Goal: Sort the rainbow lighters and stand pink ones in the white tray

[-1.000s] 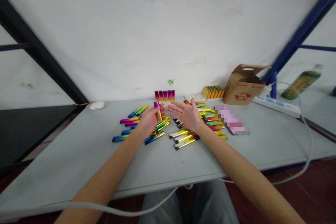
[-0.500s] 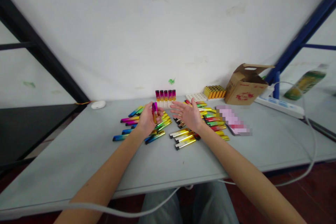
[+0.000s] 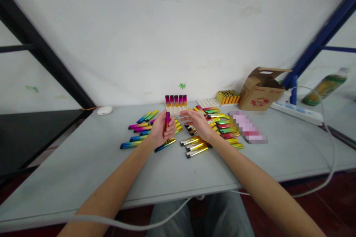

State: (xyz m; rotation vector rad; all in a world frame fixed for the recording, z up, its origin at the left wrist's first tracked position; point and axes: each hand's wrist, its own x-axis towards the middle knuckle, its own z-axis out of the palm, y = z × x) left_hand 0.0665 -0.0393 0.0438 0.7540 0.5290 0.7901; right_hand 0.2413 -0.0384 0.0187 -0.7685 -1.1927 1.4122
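Note:
A purple-and-orange lighter (image 3: 167, 119) stands upright in my left hand (image 3: 161, 129), whose fingers are wrapped round it. My right hand (image 3: 197, 121) is apart from it, over the right-hand lighters, fingers spread loosely with nothing in them. Behind my hands, a row of purple lighters (image 3: 176, 100) stands in a white tray (image 3: 175, 110). Blue, green and purple lighters (image 3: 136, 139) lie left of and beneath my left hand. Silver-and-yellow lighters (image 3: 197, 152) lie in front of my right hand, with red, green and yellow ones (image 3: 228, 130) to its right.
An open cardboard box (image 3: 260, 94) stands at the back right, beside a tray of orange lighters (image 3: 228, 97) and a white holed tray (image 3: 208, 102). A blurred pink item (image 3: 247, 126), a power strip (image 3: 297, 112) and a bottle (image 3: 324, 87) are to the right. A white case (image 3: 105, 110) lies left.
My left hand has turned and closed further round the purple lighter, which is now more upright and has shifted slightly right. The fingers of my right hand have curled inward a little.

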